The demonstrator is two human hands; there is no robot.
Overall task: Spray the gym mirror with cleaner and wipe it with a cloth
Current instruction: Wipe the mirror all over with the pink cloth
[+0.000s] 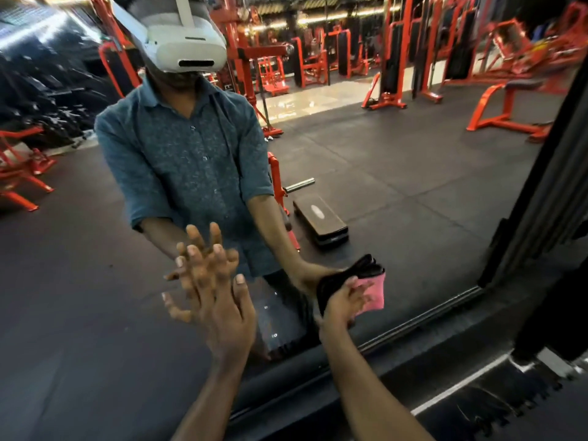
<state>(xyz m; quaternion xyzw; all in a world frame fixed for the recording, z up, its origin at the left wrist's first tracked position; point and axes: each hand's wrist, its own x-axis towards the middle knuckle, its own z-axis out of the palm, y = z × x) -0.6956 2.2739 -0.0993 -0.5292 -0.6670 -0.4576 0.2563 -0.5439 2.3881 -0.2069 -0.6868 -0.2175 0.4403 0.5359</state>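
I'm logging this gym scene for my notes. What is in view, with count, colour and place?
mirror: one, dark-framed, fills most of the view, reflecting the person and gym.
cloth: one, pink and black, folded, against the mirror's lower right part.
gym machines: several, orange-red, reflected at the far end.
bench: one, orange-red frame, reflected at right.
step platform: one, black, reflected on the floor.
headset: one, white, reflected at top.
left hand: fingers spread, at the glass.
right hand: holds the cloth.
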